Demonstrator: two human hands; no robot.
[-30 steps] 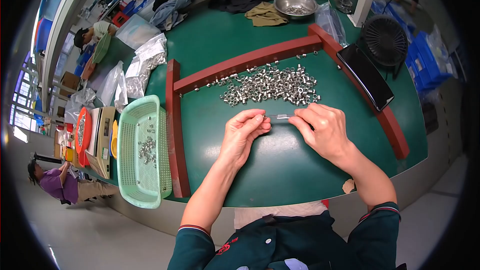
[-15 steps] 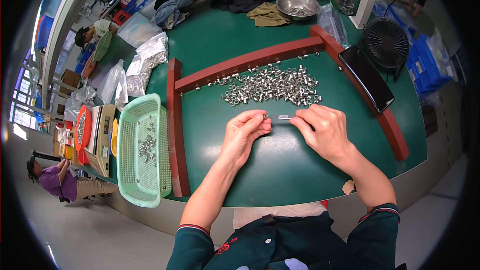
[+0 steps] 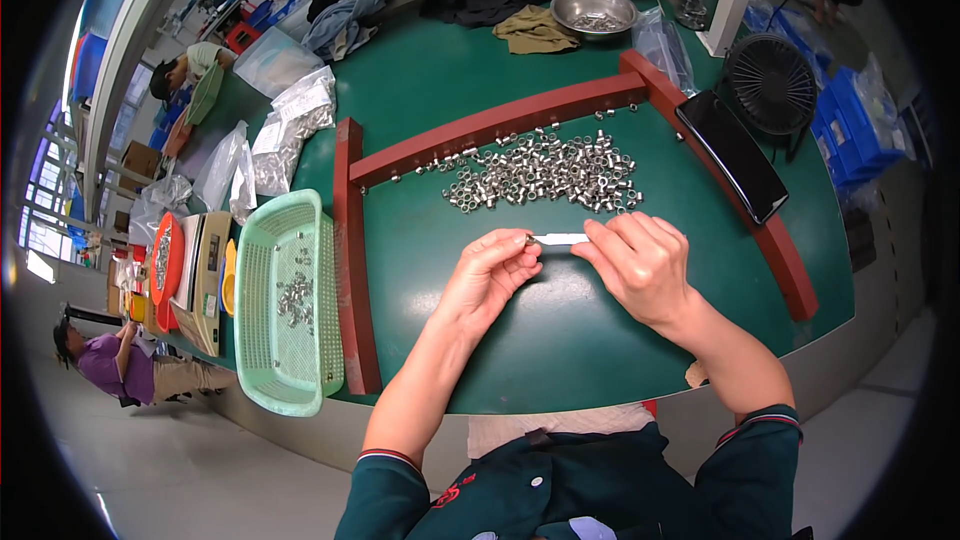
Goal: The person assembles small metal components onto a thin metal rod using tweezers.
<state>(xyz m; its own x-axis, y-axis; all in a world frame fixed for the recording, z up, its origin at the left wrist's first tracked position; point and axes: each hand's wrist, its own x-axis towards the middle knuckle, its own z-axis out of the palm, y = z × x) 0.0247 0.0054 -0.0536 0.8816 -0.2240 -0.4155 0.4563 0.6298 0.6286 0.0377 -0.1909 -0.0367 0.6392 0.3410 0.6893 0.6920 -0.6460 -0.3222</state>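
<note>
Above the green tabletop [image 3: 540, 340], my left hand [image 3: 484, 278] pinches a small metal bushing [image 3: 531, 239] between thumb and fingertips; most of it is covered. My right hand [image 3: 642, 265] is closed on a slim silver, pen-like tool [image 3: 563, 238], whose thin tip points left and meets the bushing. Just beyond both hands lies a loose pile of small, shiny metal bushings [image 3: 550, 175]. To the left, a light green plastic basket [image 3: 330, 325] holds a smaller number of similar parts.
Dark red bars [image 3: 500, 127] border the work area on three sides. A black phone [image 3: 735, 158] leans on the right bar beside a black fan [image 3: 770, 85]. Behind are a steel bowl [image 3: 594, 12] and cloths. A scale [image 3: 208, 270] stands left; two people work farther off.
The silver tool now shows a brighter, whiter face, as if turned. My right hand has shifted slightly left, and its fingers have moved on the tool. My left hand stays nearly in place.
</note>
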